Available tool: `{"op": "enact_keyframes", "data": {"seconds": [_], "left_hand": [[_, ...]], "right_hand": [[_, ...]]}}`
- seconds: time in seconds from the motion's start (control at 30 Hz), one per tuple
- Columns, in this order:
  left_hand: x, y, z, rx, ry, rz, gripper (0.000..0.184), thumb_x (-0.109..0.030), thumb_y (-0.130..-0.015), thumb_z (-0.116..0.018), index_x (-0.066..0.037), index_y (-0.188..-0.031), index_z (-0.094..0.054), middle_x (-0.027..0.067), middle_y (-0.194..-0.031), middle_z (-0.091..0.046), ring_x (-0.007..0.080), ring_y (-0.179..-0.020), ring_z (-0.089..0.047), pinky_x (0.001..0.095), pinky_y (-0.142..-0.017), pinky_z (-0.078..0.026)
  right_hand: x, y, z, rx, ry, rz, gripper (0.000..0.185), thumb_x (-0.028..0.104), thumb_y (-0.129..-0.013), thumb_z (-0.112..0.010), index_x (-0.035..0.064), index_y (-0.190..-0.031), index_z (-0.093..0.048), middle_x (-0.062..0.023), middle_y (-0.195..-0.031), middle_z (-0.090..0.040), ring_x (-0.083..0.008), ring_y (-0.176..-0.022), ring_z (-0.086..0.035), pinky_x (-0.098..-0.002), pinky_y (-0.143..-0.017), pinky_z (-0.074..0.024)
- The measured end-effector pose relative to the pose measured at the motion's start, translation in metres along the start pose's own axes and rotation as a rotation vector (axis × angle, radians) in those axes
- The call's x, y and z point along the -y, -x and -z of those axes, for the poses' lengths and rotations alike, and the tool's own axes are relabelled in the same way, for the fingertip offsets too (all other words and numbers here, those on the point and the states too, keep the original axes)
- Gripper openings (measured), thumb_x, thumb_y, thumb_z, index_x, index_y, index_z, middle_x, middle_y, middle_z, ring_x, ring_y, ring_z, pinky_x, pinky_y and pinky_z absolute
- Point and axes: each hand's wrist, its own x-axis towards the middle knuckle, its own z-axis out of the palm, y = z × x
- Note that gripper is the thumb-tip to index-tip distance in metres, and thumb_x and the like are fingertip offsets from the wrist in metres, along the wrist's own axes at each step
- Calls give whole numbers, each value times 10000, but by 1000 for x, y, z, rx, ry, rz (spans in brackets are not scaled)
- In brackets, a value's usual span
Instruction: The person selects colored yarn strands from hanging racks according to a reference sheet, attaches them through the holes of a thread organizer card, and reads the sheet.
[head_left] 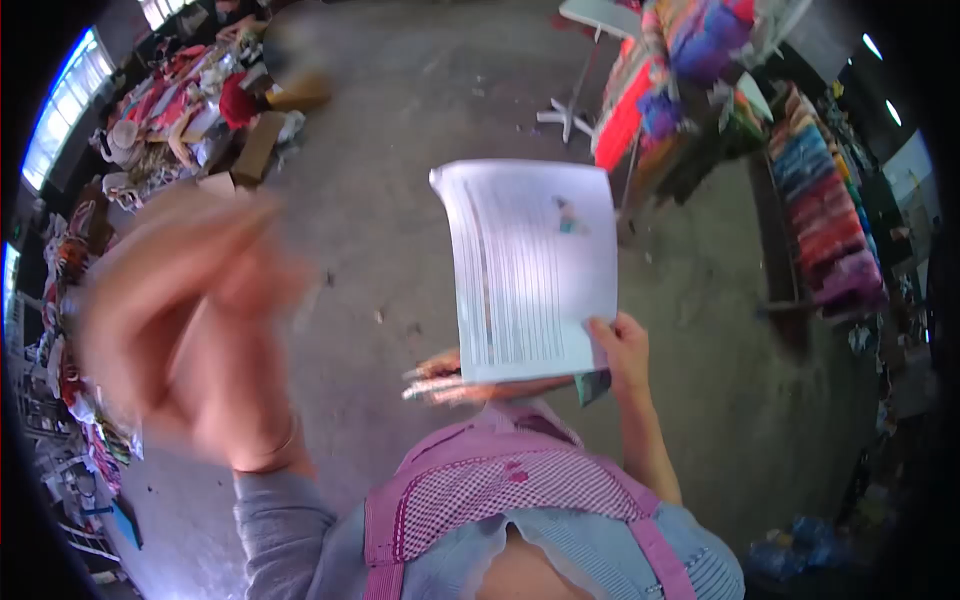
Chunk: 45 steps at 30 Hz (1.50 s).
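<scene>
Head view, from above: grips a printed paper (535, 270) in the right hand (625, 358), fingers (633, 330) closed on its right edge near the lower corner, thumb over the printed face. Holds it spread in front of the body, just beyond the pink checked apron (500, 490), with the top left corner curling and the right edge running up from the grip. Has the left hand (195, 330) raised well apart from the paper, large and heavily blurred; cannot tell its fingers open from closed. Shows a wide gap of grey floor (390, 110) between the left hand and the paper's left edge, and a longer stretch past the top edge. Shows, along the lower edge, brown and pale strips (432, 388), too blurred to name, and a small green piece (592, 388) near the right hand. Borders the floor on the left with a heap of cloth (190, 110) and a cardboard box (257, 148), on the right with a row of coloured textiles (825, 215), and at upper right with bright cloths (625, 105) beside a white stand base (568, 122).
</scene>
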Motion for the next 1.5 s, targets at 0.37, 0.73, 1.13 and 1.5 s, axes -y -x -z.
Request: {"op": "enact_keyframes", "data": {"seconds": [0.37, 0.73, 1.13, 1.5], "left_hand": [[145, -151, -67, -33, -80, -595, 71, -39, -818, -553, -23, -858, -609, 80, -821, -613, 151, -696, -579, 242, -627, -458], [412, -294, -131, -213, -147, -794, 82, -38, -765, -563, -46, -830, -612, 65, -793, -600, 154, -651, -560, 250, -586, -444], [677, -390, -293, -1, -165, -808, 108, -37, -707, -574, -72, -800, -616, 49, -762, -586, 156, -603, -540, 260, -542, -428], [870, -457, -360, 228, -438, -779, 137, -36, -654, -584, -96, -773, -619, 35, -734, -572, 159, -559, -522, 268, -501, -414]], "right_hand": [[66, -295, -56, 120, -20, 69, 169, 160, -807, -660, 4, -813, -598, 14, -701, -583, -41, -632, -503, -209, -548, -403], [105, -560, -108, -167, -124, 151, 134, -11, -737, -623, 0, -871, -620, -28, -798, -618, -92, -729, -568, -227, -659, -468], [85, -845, -140, -147, -255, 109, 160, 61, -821, -615, -19, -960, -623, -14, -835, -619, -62, -713, -541, -201, -654, -433], [131, -1138, -228, -49, -216, 218, 116, 82, -834, -620, -6, -910, -619, 14, -806, -602, -51, -704, -516, -201, -626, -410]]}}
